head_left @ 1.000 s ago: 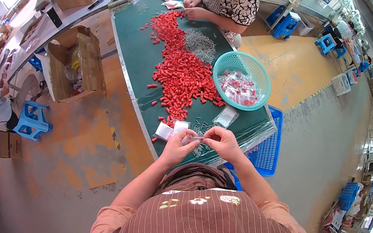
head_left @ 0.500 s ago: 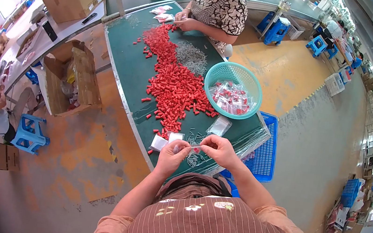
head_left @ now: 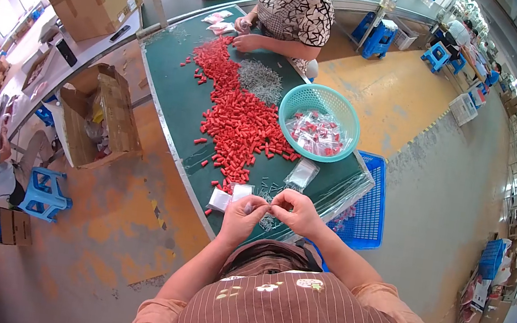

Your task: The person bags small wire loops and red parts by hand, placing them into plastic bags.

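My left hand [head_left: 243,219] and my right hand [head_left: 295,211] meet over the near end of the green table [head_left: 177,108]. Both are closed in a pinch, fingertips close together on a small clear plastic bag, mostly covered by the fingers. Just beyond my left hand lie stacks of small bags [head_left: 220,199], with another bag pile [head_left: 302,174] past my right hand. Grey screws [head_left: 267,221] are scattered under my hands. A long heap of red plastic plugs [head_left: 241,117] stretches away up the table.
A turquoise basket [head_left: 285,120] of filled bags stands at the table's right edge, above a blue crate [head_left: 374,196]. Across the table a person [head_left: 294,16] works beside a second screw pile [head_left: 260,81]. An open carton [head_left: 105,112] stands to the left.
My hands have drawn closer together, and the bag with something red that showed between them is now mostly hidden. The person opposite has shifted their hands slightly.
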The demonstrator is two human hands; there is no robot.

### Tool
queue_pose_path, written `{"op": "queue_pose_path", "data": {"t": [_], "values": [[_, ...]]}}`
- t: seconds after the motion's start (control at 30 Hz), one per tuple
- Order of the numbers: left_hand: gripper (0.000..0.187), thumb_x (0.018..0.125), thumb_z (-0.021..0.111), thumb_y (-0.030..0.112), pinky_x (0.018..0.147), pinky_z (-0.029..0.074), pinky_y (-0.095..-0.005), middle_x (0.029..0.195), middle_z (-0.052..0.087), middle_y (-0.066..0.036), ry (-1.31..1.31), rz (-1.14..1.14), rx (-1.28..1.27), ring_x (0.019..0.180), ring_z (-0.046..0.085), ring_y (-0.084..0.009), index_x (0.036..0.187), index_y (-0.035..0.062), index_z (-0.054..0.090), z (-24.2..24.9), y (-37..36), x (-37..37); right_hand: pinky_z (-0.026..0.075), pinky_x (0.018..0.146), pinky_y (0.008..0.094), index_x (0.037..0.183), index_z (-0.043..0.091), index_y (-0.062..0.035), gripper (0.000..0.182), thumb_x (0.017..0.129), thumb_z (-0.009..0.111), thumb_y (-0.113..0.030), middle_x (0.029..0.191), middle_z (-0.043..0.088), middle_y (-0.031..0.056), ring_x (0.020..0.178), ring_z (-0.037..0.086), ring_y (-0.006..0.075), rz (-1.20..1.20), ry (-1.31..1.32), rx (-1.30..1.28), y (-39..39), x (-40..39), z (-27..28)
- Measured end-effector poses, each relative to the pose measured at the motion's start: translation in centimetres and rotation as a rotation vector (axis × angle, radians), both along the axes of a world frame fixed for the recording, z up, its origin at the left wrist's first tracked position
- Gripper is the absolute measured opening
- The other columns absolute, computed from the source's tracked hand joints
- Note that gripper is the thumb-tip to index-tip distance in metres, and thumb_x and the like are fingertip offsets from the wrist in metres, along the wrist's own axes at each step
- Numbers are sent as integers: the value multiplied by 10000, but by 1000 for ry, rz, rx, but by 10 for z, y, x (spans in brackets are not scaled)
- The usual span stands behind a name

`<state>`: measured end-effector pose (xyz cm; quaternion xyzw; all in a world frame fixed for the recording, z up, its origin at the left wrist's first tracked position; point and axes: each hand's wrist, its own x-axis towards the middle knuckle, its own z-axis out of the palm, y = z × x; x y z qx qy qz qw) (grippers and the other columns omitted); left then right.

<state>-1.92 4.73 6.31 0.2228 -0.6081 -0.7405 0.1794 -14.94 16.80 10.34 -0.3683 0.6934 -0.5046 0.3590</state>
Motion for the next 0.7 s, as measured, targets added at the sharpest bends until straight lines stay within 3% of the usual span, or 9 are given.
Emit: {"op": "queue_pose_path", "data": {"t": [0.1,0.2,0.3,0.4,0.5,0.6,0.7], "values": [[68,878,659,86,539,368,-198,675,552,63,-17,-6,-30,627,459,-23,884,19,666,4,3,-3,462,627,229,877,610,-2,122,842,671,-102,800,591,18,710,550,69,-16,-8,-16,6,0,-1],[127,922,601,119,527,385,-223,780,575,19,-108,-205,238,629,481,-51,1022,41,606,-8,-3,-1,463,625,236,865,618,-2,117,833,670,-101,779,599,22,702,560,83,-49,-12,7,17,-4,3],[237,948,515,155,485,372,-253,873,571,-37,34,-173,730,590,461,-97,1165,58,517,-5,-5,-1,473,627,249,871,632,-1,102,818,656,-85,749,610,31,696,579,103,-97,55,116,46,-29,25],[328,924,463,144,494,391,-269,981,563,-99,108,-137,913,589,468,-140,1242,71,434,-7,-10,0,486,641,257,917,646,3,129,801,635,-54,797,628,54,716,597,119,-229,169,309,103,-80,40],[431,870,458,111,541,457,-304,1072,545,-132,148,-140,926,683,529,-181,1297,66,416,-1,-10,-2,490,673,263,953,649,-1,165,797,632,-51,862,628,64,755,598,127,-482,517,263,128,-96,46],[496,867,447,100,596,510,-337,1150,515,-141,119,-139,887,759,559,-205,1358,69,377,3,-3,-7,491,707,271,984,652,-14,189,799,634,-53,932,619,69,799,597,137,-413,384,106,109,-82,34],[533,872,431,83,634,538,-359,1208,486,-143,127,-176,829,822,571,-216,1398,75,345,-1,2,-12,494,750,305,1013,656,-41,224,817,672,-147,1021,609,97,907,601,193,-152,308,76,61,-37,26]]}}
